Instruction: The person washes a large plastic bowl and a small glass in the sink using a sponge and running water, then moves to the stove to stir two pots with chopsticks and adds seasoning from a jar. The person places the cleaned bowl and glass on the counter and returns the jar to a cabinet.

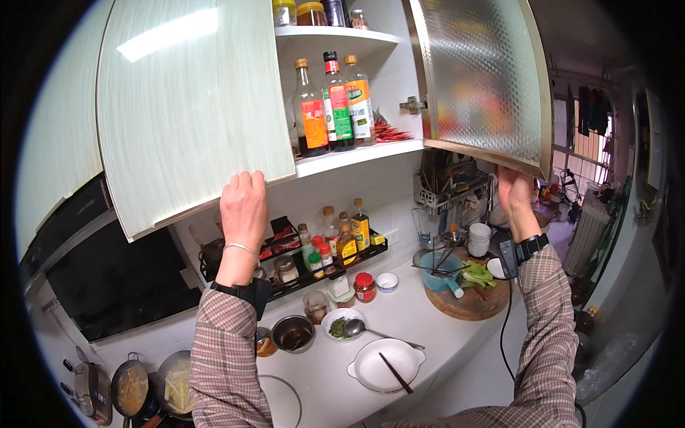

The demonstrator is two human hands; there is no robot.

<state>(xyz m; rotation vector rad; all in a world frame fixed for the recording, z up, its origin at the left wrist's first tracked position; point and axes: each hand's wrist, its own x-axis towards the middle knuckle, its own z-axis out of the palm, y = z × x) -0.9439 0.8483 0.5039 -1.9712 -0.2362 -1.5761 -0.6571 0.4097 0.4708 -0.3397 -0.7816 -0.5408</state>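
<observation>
My left hand is at the lower edge of a pale wood-grain cabinet door, its bent fingers against the front. My right hand holds the bottom frame of a textured glass cabinet door, which stands swung out to the right. Its fingertips are hidden behind that frame. Between the doors the wall cabinet's lower shelf shows. On it stand a dark sauce bottle, a bottle with a green and red label and a bottle with a white and orange label. Red packets lie beside them.
Below hangs a black rack of condiment bottles. The counter bears a white dish with chopsticks, a bowl of chopped greens with a ladle and a steel pot. A round chopping board holds a blue strainer. Pans sit lower left.
</observation>
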